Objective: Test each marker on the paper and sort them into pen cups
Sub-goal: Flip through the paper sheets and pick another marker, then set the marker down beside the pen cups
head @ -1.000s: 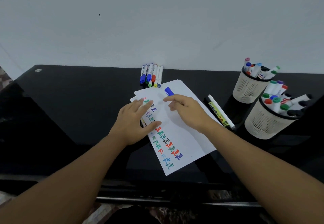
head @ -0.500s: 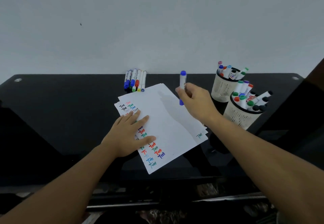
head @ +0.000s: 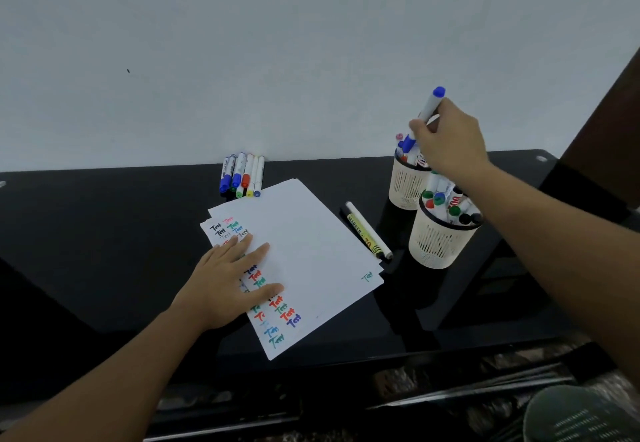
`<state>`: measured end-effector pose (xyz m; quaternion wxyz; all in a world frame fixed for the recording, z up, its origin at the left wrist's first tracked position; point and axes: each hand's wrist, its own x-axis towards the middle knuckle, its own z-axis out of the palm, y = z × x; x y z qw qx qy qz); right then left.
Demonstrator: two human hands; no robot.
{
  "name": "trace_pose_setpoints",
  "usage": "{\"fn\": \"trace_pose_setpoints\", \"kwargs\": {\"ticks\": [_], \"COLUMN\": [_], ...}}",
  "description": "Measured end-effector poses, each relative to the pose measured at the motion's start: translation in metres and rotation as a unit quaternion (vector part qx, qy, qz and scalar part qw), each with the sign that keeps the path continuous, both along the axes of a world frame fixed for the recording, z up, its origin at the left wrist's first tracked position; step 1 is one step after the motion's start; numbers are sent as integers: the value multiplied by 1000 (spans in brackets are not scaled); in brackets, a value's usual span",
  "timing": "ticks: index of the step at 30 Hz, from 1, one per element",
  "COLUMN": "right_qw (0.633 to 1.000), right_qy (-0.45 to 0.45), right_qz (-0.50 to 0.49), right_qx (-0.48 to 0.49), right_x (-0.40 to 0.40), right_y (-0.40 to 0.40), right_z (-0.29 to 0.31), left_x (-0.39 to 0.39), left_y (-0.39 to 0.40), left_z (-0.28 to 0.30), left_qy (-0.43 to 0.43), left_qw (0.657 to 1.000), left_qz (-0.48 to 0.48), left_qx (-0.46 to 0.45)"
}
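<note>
far cup (head: 406, 185): crowded with markers, right hand (head: 446, 136) above its mouth | near cup (head: 437, 244): packed | lone marker (head: 369, 230) between paper (head: 311, 251) and cups | desk (head: 104, 233) left: bare

I see two bare forearms entering from the lower corners, with no sleeve showing on either up to the frame edge. The left hand (head: 227, 284) and the right hand (head: 450, 138) are ungloved. I observe no rings, watch or wristband on either wrist.
</note>
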<state>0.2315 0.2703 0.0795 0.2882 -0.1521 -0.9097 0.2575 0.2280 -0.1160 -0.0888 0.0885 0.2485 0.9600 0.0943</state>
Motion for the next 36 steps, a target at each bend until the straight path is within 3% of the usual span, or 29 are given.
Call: {"fn": "trace_pose_setpoints", "kwargs": {"ticks": [12, 23, 27, 32, 36], "right_qw": [995, 996, 997, 994, 980], "right_qy": [-95, -84, -73, -64, -94], "right_qz": [-13, -4, 22, 83, 169], "right_qx": [-17, 13, 22, 29, 54], "right_x": [-7, -9, -8, -8, -11], "right_y": [28, 24, 8, -30, -71], "right_z": [-16, -13, -8, -5, -15], "left_x": [-3, -2, -1, -6, -23], "left_y": [-2, -1, 0, -5, -16], "left_z": [-4, -1, 1, 14, 21], "left_qy": [9, -1, -14, -47, -19], "left_qw": [1000, 1000, 998, 983, 991], "left_qz": [5, 6, 16, 71, 78], "left_qx": [17, 31, 58, 165, 107]}}
